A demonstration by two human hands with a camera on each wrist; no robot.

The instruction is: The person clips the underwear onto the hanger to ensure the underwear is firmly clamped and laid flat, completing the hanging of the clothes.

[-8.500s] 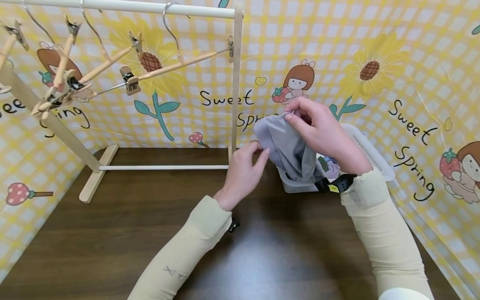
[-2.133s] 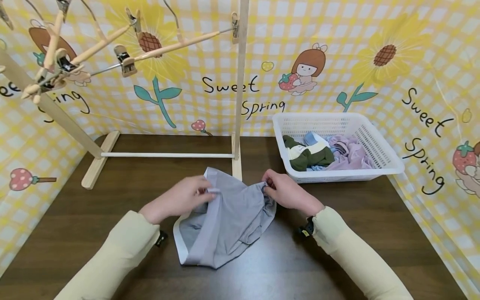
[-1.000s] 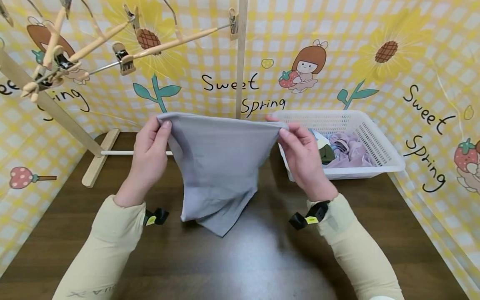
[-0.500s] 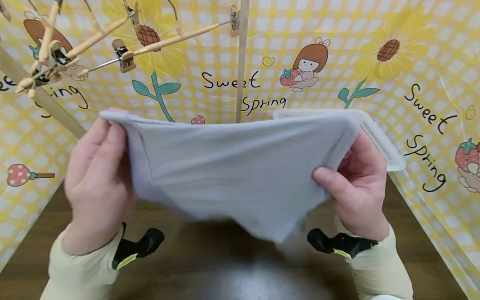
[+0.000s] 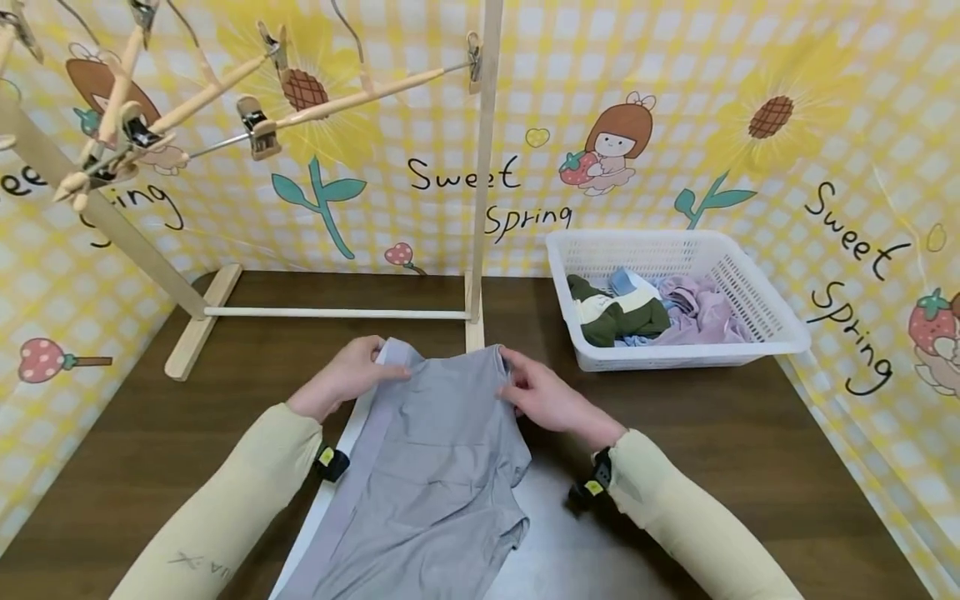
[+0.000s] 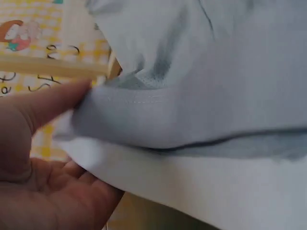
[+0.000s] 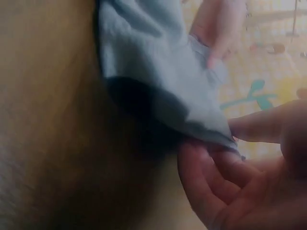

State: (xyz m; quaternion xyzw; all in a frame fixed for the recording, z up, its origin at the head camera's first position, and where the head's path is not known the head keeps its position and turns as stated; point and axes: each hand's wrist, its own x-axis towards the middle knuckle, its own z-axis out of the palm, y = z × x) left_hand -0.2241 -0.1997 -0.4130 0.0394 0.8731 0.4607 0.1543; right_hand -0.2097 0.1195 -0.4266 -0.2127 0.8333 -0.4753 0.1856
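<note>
1. From 10 to 12 o'clock in the head view, a pale wooden rack with a white crossbar (image 5: 337, 313) stands on the dark brown wooden desk (image 5: 150, 450)
2. The left hand (image 5: 352, 371) pinches the far left corner of the soft grey cloth garment (image 5: 442, 467), thumb above and fingers beneath
3. That garment, half a second ago stretched wide and high between both hands, is now at 6 o'clock, low over the desk; the work seems to have passed from stretching to laying out
4. Its long axis runs from 1 to 7 o'clock, held end pointing away, near end out of view; a smooth lilac-grey band (image 5: 362, 468), likely the waistband, lines its 9 o'clock side
5. The right hand (image 5: 543, 396) pinches the far right corner
6. At 2 o'clock, a white perforated plastic basket (image 5: 675, 360) holds crumpled clothes (image 5: 697, 312) in green, blue and lilac
</note>
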